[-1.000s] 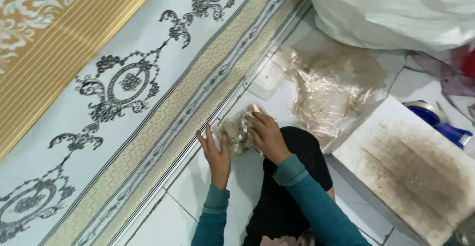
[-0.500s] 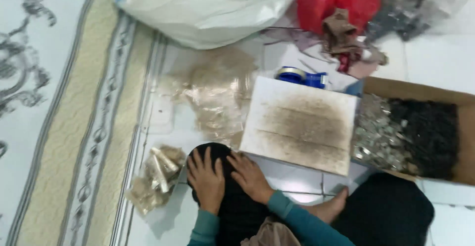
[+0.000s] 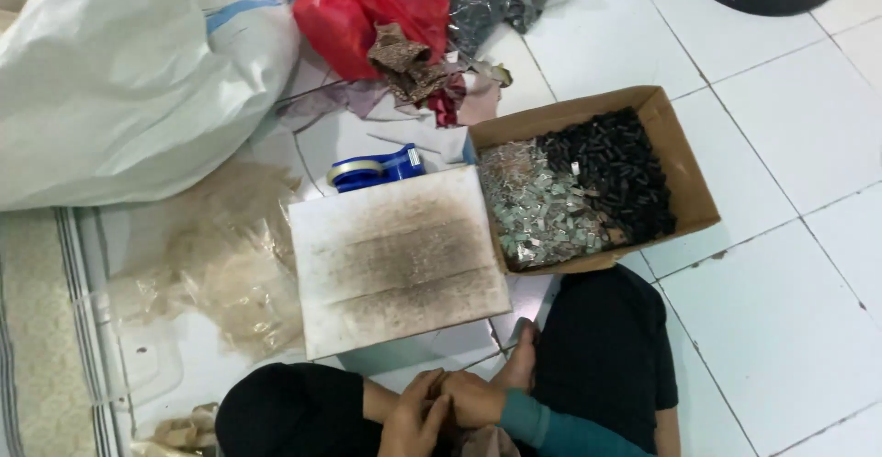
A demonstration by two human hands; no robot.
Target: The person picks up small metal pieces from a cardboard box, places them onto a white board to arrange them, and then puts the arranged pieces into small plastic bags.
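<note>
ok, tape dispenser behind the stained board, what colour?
Blue tape dispenser, clearest in the head view.

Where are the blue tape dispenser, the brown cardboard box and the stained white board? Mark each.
blue tape dispenser (image 3: 375, 169), head view, on its blue body.
brown cardboard box (image 3: 682, 168), head view, on its right wall.
stained white board (image 3: 395, 255), head view, on its middle.

Bare floor tiles (image 3: 781, 328) lie open to the right; ahead, a scorched white board (image 3: 400, 259) and cardboard box (image 3: 680, 158) block passage, plastic bags (image 3: 225, 264) crowding leftward.
</note>
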